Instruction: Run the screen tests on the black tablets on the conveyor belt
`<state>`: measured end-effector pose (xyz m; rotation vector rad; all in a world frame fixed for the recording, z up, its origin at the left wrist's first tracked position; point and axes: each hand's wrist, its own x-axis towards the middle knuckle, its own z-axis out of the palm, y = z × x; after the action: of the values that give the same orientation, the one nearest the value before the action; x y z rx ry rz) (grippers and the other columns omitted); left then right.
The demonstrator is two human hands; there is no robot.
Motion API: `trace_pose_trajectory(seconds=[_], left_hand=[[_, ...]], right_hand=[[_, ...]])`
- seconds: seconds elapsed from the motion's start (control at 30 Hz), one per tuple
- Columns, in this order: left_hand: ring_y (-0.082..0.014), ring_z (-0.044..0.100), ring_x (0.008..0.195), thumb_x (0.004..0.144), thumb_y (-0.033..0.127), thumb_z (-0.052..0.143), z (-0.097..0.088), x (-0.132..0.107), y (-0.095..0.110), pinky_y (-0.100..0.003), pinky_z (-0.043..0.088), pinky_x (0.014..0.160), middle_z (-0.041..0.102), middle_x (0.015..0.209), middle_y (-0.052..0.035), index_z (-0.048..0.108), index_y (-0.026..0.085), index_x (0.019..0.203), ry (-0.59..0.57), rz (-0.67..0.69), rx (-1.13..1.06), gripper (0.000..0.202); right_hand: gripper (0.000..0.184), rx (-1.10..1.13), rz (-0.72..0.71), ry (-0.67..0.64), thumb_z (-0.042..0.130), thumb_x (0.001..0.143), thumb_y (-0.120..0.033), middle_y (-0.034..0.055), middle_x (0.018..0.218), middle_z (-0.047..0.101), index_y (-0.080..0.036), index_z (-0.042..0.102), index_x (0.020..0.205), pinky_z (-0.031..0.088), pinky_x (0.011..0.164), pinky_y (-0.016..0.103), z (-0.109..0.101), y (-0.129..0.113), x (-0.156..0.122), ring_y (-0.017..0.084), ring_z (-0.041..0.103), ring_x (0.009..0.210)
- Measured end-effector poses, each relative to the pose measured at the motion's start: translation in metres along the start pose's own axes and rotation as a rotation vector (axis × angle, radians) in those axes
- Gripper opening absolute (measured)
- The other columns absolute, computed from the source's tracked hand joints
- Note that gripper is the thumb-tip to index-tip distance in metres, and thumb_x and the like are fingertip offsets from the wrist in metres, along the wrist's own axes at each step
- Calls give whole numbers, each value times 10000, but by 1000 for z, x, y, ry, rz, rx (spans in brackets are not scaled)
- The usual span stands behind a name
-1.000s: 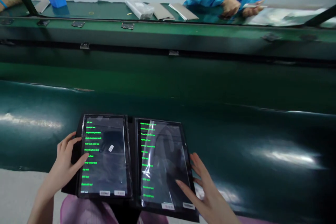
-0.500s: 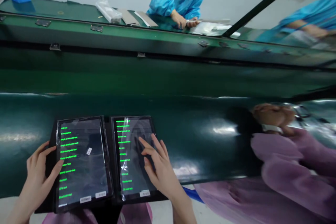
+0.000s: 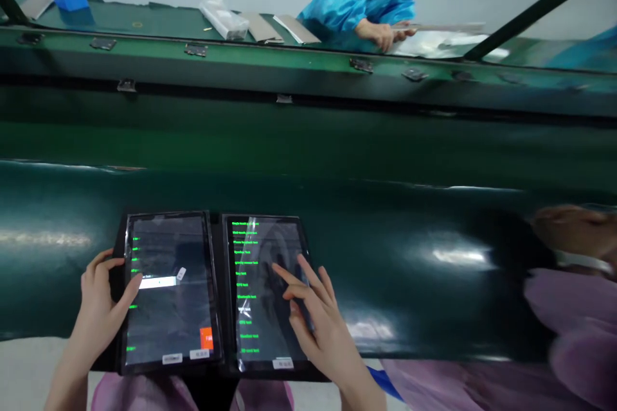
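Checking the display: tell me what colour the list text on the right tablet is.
Bright green on the right tablet, head view.

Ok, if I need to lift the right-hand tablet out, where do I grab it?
Probably by the right tablet at its far short edge, coming from the conveyor belt side. It lies flat, its left edge close against the left tablet, and the right hand covers its right edge. The far edge looks free.
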<state>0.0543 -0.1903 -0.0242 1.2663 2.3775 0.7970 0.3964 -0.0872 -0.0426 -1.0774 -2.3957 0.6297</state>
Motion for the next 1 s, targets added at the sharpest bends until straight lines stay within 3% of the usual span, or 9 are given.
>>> trace_pose_trajectory(seconds=[0.3,0.47,0.53,0.63,0.7,0.8,0.9,1.0], left_hand=[[-426,396,1242,689,857,502,5,3,-3,-657,331,1018,457,1259,-196,496,186,1007,35,8,27,743],[-400,442,1226,801,809,414,-6,10,-9,-648,336,1025,503,1234,-171,521,199,1033,-10,57,-14,662],[-409,445,1218,823,804,383,-14,21,1,-639,370,990,492,1277,-201,498,168,1147,37,138,47,723],[-385,412,1257,909,696,347,-16,50,37,-598,335,1034,473,1333,-200,445,118,1295,51,393,135,702],[-325,438,1239,957,598,297,-5,79,69,-534,296,1076,540,1287,-136,521,144,1255,-80,581,142,588],[-279,482,1202,937,586,249,26,128,114,-449,322,1070,594,1244,-81,625,199,1154,-468,688,145,581],[-269,589,1079,880,610,331,58,166,149,-376,432,958,656,1154,-65,680,222,1061,-739,696,138,553],[-254,649,948,852,549,417,81,188,172,-312,479,827,708,1010,-23,712,243,991,-914,706,129,447]], right_hand=[[179,-14,-14,-5,327,904,-78,68,1386,518,-232,396,959,217,1077,730,5,-5,4,289,191,1447],[196,-40,-35,-10,332,886,-58,70,1370,533,-230,393,956,211,1089,719,2,-12,3,288,204,1443],[197,-45,-62,-11,347,870,-49,72,1343,557,-227,390,945,220,1100,700,1,-15,3,294,216,1439],[223,-52,-133,-58,341,858,-19,66,1260,615,-221,399,932,256,1118,650,0,-17,6,280,279,1417],[239,-43,-175,-72,336,859,-1,57,1200,644,-217,415,926,269,1125,625,0,-14,10,265,327,1395],[237,12,-141,71,359,874,-20,54,1155,654,-211,458,972,318,1110,587,-3,-10,13,253,423,1327],[228,49,80,308,376,904,-67,66,1083,650,-212,502,1027,502,949,426,-8,-10,6,209,584,1093],[225,-52,297,476,381,929,-93,68,951,635,-206,533,1051,558,740,310,-7,-9,-14,182,628,866]])
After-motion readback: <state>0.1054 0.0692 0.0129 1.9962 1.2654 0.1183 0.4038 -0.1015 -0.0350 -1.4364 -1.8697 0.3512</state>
